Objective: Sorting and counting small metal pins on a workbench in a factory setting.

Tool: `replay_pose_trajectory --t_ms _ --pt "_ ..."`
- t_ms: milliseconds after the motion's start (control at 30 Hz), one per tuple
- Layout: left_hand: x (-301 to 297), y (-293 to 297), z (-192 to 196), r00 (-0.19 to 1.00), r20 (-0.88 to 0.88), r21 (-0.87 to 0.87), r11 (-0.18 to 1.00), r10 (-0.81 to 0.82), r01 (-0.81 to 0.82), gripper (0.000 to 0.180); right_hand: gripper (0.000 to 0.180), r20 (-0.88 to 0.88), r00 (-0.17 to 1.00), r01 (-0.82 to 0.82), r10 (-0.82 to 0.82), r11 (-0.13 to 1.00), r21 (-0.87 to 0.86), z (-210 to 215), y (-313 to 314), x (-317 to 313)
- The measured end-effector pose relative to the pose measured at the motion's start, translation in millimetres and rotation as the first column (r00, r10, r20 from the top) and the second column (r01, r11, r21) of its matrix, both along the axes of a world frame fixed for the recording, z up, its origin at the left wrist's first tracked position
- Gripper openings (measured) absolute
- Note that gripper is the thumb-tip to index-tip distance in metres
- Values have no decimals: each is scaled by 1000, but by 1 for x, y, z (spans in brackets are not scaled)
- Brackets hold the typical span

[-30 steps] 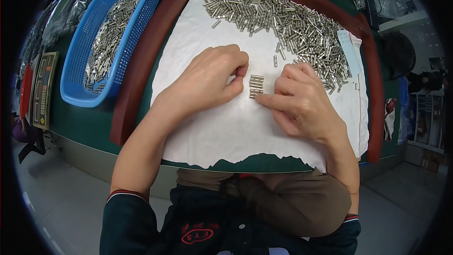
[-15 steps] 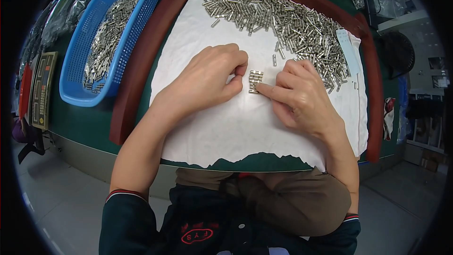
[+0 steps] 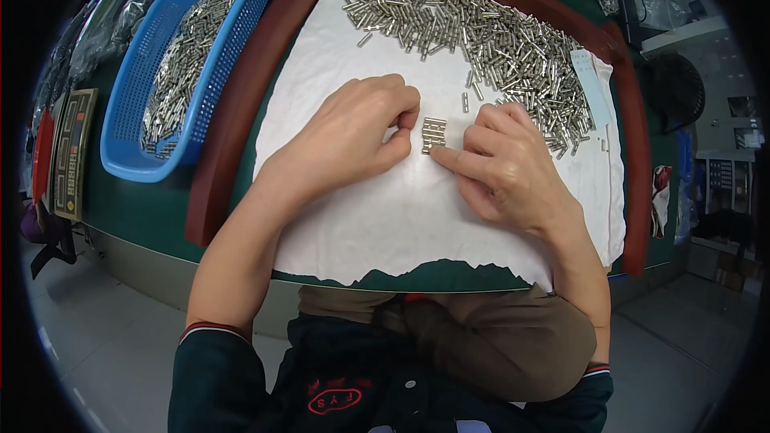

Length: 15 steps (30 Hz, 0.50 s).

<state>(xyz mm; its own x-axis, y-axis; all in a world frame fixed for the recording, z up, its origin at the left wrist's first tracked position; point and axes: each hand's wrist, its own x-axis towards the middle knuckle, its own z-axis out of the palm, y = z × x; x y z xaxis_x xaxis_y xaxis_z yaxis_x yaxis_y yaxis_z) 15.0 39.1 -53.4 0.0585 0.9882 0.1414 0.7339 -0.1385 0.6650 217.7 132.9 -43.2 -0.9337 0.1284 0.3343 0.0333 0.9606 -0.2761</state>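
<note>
A small row of shiny metal pins (image 3: 434, 131) lies side by side on the white cloth (image 3: 385, 216), between my two hands. My right hand (image 3: 513, 164) has its index finger stretched out, the tip touching the near end of the row. Its other fingers are curled, and nothing shows in them. My left hand (image 3: 361, 128) rests on the cloth just left of the row. Its fingers are bent, with a gap between thumb and index finger and nothing visible there. One loose pin (image 3: 465, 103) lies beyond the row, toward the large heap of pins (image 3: 513, 44).
Dark red wooden rails (image 3: 228, 128) border the cloth on the left, far and right sides. Outside the left rail stands a blue perforated basket (image 3: 132, 162) holding many pins. A pale paper slip (image 3: 589, 87) lies on the heap's right edge. The table (image 3: 128, 208) is green.
My right index fingertip has slid slightly toward me, to the near end of the row. The pins look turned, with their grooves showing differently. My left hand is almost still.
</note>
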Motion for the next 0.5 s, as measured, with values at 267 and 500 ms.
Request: replay_pose_trajectory --t_ms 267,500 --pt "0 0 1 1000 -15 -7 1000 1 -1 10 30 1 999 52 -52 997 62 -2 2 -2" --pt "0 0 0 1000 1 -6 1000 -7 7 9 34 -24 993 116 -114 990 86 -5 5 -2"
